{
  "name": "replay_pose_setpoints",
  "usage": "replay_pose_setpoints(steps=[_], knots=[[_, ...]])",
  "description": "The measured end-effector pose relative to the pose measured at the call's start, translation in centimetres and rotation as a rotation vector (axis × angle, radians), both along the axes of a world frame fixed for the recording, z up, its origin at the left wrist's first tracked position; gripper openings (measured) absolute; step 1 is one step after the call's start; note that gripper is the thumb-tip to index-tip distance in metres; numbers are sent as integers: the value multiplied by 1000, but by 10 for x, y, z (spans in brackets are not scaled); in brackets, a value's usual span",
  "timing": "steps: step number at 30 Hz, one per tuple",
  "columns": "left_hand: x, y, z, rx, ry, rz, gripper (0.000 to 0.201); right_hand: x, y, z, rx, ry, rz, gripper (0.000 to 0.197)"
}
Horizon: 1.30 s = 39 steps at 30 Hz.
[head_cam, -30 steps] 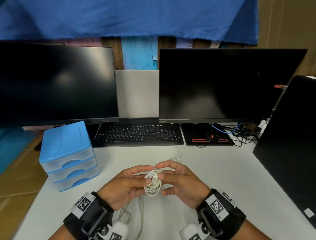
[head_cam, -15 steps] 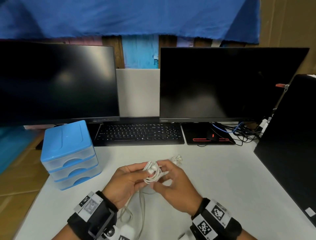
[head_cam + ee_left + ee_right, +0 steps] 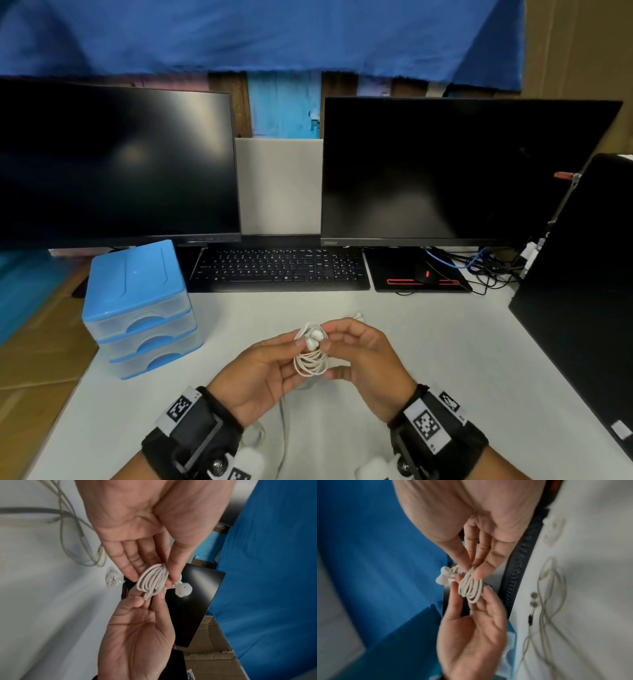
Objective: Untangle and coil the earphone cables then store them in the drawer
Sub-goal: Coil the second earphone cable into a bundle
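Your own hands hide much of the coiled earphone cable (image 3: 311, 364) in the head view, so you cannot tell there how its lower loops sit against your left hand (image 3: 255, 378). A second small coil (image 3: 356, 315) peeks out just past your right hand (image 3: 368, 366), mostly covered (only its far tip shows). The loose cables (image 3: 286, 423) on the tabletop (image 3: 428, 342) run under your wrists and off the bottom edge. In the right wrist view your fingers (image 3: 477, 574) and the earbuds (image 3: 444, 578) are smeared by blur. The drawer unit (image 3: 140, 308) has frosted fronts; what it holds cannot be told.
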<state>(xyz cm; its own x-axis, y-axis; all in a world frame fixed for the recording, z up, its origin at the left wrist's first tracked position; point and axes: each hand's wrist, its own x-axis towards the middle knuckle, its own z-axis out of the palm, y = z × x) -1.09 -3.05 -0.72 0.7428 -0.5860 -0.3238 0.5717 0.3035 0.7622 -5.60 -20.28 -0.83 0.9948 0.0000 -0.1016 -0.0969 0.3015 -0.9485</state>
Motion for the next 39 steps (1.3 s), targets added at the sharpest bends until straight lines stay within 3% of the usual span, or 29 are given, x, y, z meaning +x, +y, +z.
replay_pose_setpoints(steps=[2,4,9,11,19,21,24,29,33,39], knots=[[0,0,-3,-21,10,-37,35,0,-3,0,130,93,83,15],[0,-1,-8,-10,7,-19,36,0,-3,-2,98,83,100,18],[-2,-8,-12,127,-115,126,32,-4,1,-11,-620,-248,19,57],[-5,-9,-10,192,-217,155,24,-4,0,-10,-691,-258,40,62],[-7,-8,-7,265,-380,159,28,0,-3,-6,-518,-227,60,31],[-6,-8,-6,272,-390,158,28,0,-5,-8,-673,-293,34,33],[-4,-7,-5,264,-361,158,26,-2,-4,-14,-1094,-565,-99,34],[2,-3,-6,215,-191,124,24,-2,-5,-16,-1291,-841,-250,28],[0,-2,-9,176,-109,60,24,-4,-5,-14,-1323,-797,-206,30],[-1,-6,-10,187,-167,84,28,-6,-5,-9,-1218,-663,-193,19]])
